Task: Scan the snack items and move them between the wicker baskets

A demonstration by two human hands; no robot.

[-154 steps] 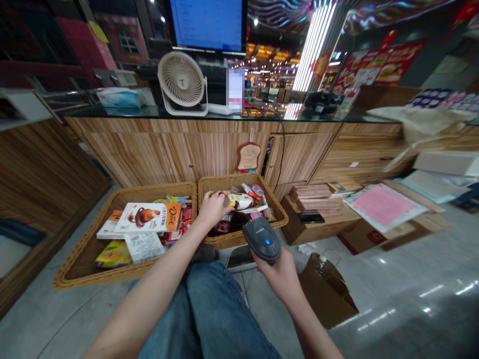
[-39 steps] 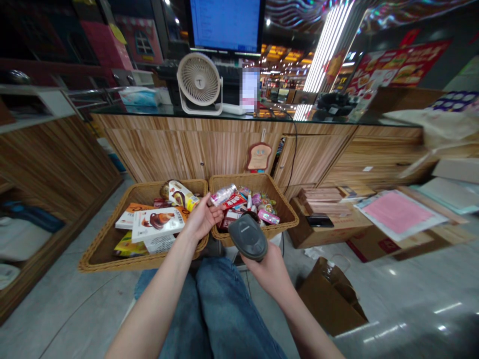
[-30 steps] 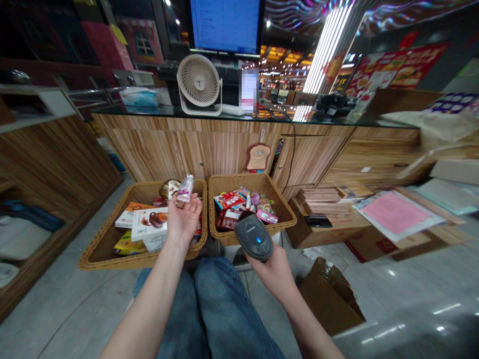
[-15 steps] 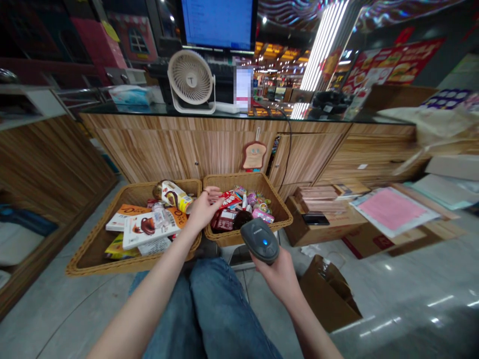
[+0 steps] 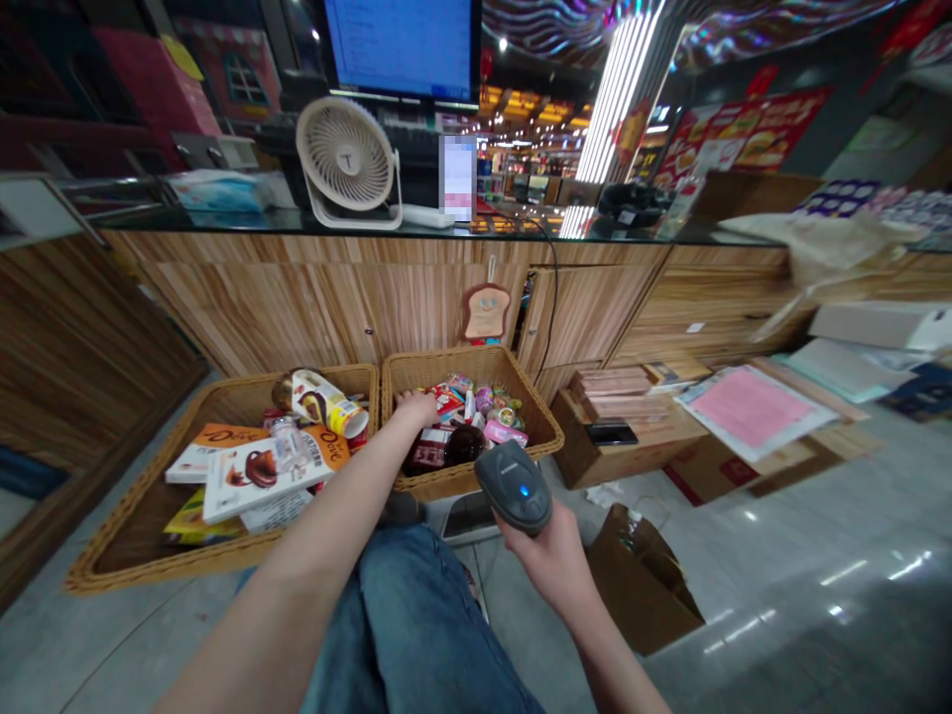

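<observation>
My left hand (image 5: 414,409) reaches into the right wicker basket (image 5: 464,477), palm down on a red snack packet (image 5: 446,401). Its fingertips are hidden among the packets. My right hand (image 5: 548,557) grips a grey barcode scanner (image 5: 513,485) with a blue light, held just in front of that basket. The left wicker basket (image 5: 104,575) holds chocolate boxes (image 5: 257,468), a lying drink cup (image 5: 327,402) and a small clear bottle (image 5: 284,446) resting on a box.
My jeans-clad legs (image 5: 416,625) fill the bottom centre. A wooden counter (image 5: 312,297) with a fan (image 5: 346,159) and monitor (image 5: 402,45) stands behind the baskets. To the right lie a cardboard box with a phone (image 5: 610,433), pink papers (image 5: 748,407) and a brown paper bag (image 5: 644,585).
My left hand held a small bottle by the scanner, let it go into the left basket, then moved right into the right basket. The scanner stayed roughly in place.
</observation>
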